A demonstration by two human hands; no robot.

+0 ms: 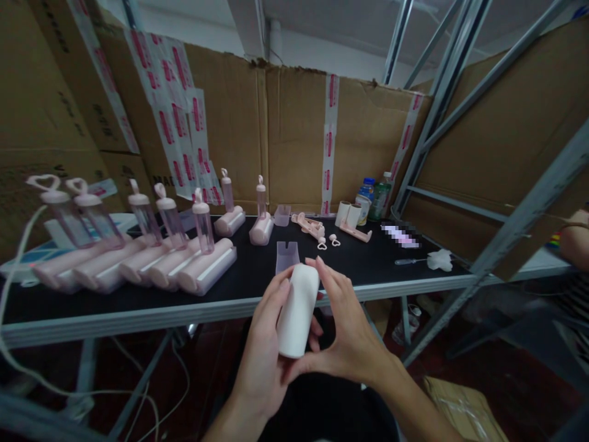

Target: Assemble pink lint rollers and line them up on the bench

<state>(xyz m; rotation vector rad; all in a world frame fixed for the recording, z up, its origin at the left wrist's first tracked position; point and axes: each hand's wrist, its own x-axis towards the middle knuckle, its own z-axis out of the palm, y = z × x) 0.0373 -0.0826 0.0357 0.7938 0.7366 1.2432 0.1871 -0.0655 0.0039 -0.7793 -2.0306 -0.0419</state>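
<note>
A smooth white paper roll [298, 313] is held tilted in front of the table edge, its upper end pointing away from me. My left hand [267, 337] wraps its left side, the thumb lying along it. On the other side my right hand [343, 331] curves round it, fingertips at the top end and thumb near the bottom. Just beyond the roll lies a translucent lilac cover [287, 256]. Further back are pink plastic handle parts [310, 227] and small heart-shaped loops [334, 240]. Two more white rolls [348, 215] stand upright beside a pink roller frame [356, 232].
Several pink lint rollers [202, 270] with clear handles line the left of the black table [257, 282]. Bottles [380, 196] stand at the back right, a screwdriver [409, 262] and crumpled tissue [440, 260] nearer. Cardboard walls enclose the table. Another person's arm [576, 239] shows far right.
</note>
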